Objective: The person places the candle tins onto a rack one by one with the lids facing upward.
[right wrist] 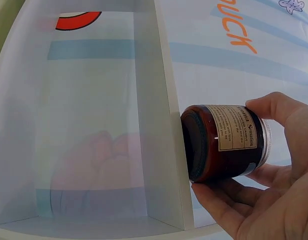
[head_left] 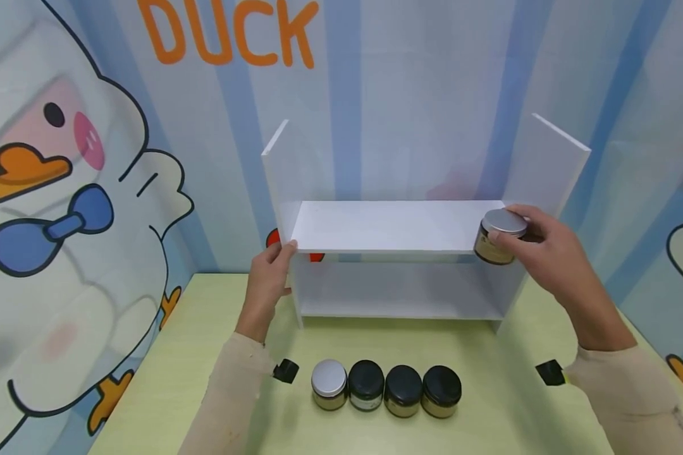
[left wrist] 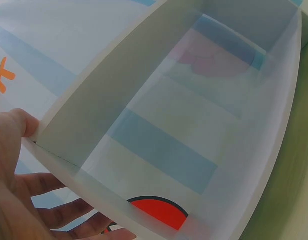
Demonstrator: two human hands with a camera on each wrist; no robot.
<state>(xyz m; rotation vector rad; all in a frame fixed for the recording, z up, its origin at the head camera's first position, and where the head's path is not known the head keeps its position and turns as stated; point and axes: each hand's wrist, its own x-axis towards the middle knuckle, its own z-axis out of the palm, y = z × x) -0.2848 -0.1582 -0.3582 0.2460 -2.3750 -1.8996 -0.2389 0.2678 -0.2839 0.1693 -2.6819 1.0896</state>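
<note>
My right hand (head_left: pixel 552 253) holds a scented candle jar (right wrist: pixel 226 140) with a silver lid, brown glass and a beige printed label. Thumb and fingers grip it around the lid end. The jar is at the right front of the white shelf's upper board (head_left: pixel 398 227); in the right wrist view its base is close against the board's edge. Whether it rests on the board I cannot tell. My left hand (head_left: pixel 267 281) grips the left side of the white shelf (left wrist: pixel 59 160), thumb at the upper board's front corner, fingers along the outer side.
In front of the shelf a row of jars stands on the pale green table (head_left: pixel 205 354): one silver-lidded jar (head_left: pixel 329 383) and three black-lidded jars (head_left: pixel 403 390). Tall side panels (head_left: pixel 546 164) rise above the upper board. A printed duck curtain (head_left: pixel 410 95) hangs behind.
</note>
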